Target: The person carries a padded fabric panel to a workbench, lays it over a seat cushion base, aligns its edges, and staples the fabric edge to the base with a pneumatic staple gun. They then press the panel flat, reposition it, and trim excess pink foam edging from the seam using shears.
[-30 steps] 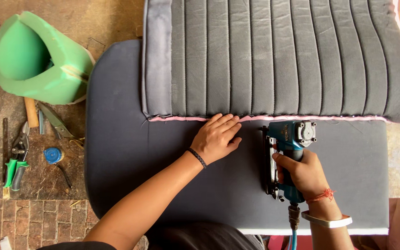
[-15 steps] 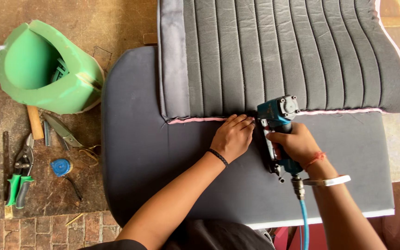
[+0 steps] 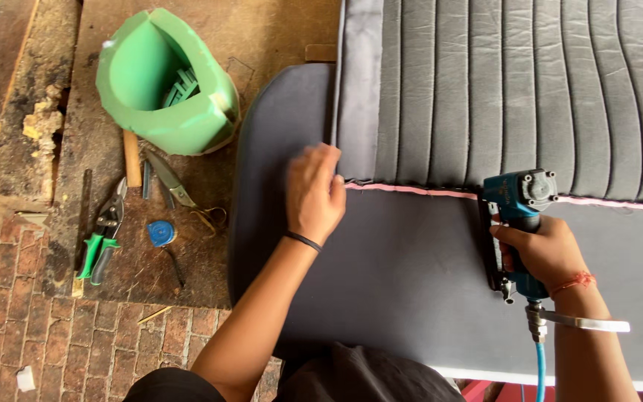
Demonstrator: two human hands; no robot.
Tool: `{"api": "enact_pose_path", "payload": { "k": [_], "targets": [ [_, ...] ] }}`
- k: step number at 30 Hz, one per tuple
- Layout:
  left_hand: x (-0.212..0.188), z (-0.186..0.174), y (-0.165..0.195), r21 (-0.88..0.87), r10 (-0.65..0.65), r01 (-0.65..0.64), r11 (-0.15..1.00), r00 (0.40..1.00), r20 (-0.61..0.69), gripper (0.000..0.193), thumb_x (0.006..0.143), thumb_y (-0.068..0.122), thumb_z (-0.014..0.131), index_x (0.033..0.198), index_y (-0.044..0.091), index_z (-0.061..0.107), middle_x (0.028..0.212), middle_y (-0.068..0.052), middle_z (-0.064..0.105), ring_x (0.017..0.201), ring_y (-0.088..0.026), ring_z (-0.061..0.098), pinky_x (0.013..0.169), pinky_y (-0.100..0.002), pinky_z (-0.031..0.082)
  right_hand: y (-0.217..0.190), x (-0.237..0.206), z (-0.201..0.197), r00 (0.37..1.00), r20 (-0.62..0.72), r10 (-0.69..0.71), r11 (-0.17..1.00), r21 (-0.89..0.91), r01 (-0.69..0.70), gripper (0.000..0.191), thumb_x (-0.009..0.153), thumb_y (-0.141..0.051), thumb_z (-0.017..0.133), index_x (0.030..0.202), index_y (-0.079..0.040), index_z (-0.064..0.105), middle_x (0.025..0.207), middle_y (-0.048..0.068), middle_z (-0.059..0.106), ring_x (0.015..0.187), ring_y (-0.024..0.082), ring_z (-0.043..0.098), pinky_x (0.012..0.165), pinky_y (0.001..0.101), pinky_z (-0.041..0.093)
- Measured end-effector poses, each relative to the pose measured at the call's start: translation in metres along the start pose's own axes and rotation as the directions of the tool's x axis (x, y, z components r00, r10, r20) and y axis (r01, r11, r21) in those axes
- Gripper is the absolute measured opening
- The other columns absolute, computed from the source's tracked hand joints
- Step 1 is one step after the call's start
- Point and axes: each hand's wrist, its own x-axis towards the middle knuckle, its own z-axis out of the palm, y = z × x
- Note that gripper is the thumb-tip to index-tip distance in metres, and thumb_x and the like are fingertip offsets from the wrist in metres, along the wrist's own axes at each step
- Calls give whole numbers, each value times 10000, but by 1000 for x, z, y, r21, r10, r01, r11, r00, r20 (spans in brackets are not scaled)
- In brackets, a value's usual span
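Staple gun (image 3: 516, 231): blue air-powered tool, nose set on the pink seam edge (image 3: 411, 191) of the ribbed cover (image 3: 515, 89); blue air hose (image 3: 539, 372) runs down from its base.
Right hand (image 3: 541, 253): wrapped around the staple gun's grip, fingers closed tight on it; red thread on the wrist.
Left hand (image 3: 314, 195): blurred, fingers roughly together and curled down, pressing at the left corner of the ribbed cover where the pink seam edge ends. Can't tell if it pinches the fabric or only holds it flat.
Ribbed cover: dark grey, stitched channels, lies over the upper part of the grey panel (image 3: 396, 275).
Grey panel: flat, rounded corner at left, carries the cover and both hands.
Change: half a second ago the left hand sat just beside the staple gun; now it is well apart from it, out at the cover's left corner. The staple gun has kept its place on the seam edge.
Meaning: looks like the hold point has shifted to the corner, so that end of the seam reads as the part now being tensioned or lined up.
Left of the grey panel: green foam block (image 3: 165, 82), green-handled snips (image 3: 102, 238), blue tape measure (image 3: 161, 233), on the worktop (image 3: 210, 275).
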Motion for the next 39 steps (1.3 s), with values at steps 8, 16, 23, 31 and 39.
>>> {"api": "enact_pose_path", "payload": {
  "k": [8,16,23,31,39],
  "targets": [
    [-4,-16,-40,216,-66,34,976,987,144,544,860,331,786,1338,108,649,1545,-181,450,1454,-384,375,1201,-544,262,1,2,3,1000,-29,2,1000,22,-2,244,868,-182,774,848,53,712,653,108,630,554,198,592,528,373,502],
    [-18,-26,-25,121,68,-75,990,996,63,241,767,304,827,861,91,764,1060,-126,616,1116,-353,551,1066,-567,347,-5,-11,14,997,-80,-11,999,-43,8,186,855,-170,773,856,11,732,652,113,640,556,191,590,540,373,495],
    [-11,-3,-13,208,85,-108,972,989,118,82,843,147,752,763,148,732,900,1,645,955,-239,585,939,-459,407,-8,-21,22,992,-120,-40,993,-118,26,215,860,-182,775,834,27,732,661,129,666,549,208,623,544,381,506],
    [-32,11,35,-140,249,-220,965,939,237,85,825,80,716,776,147,733,916,-16,674,999,-250,616,909,-456,469,-13,-31,27,988,-152,-10,981,-193,-19,272,860,-220,797,823,44,745,681,135,696,562,221,648,561,385,520],
    [-67,-28,41,-374,284,-141,917,889,359,240,926,166,686,1160,119,717,1216,-49,721,1231,-253,648,1131,-406,493,-14,-35,27,987,-162,0,968,-248,-41,295,852,-247,809,760,25,744,672,122,710,573,211,663,590,371,540]
  ]
}}
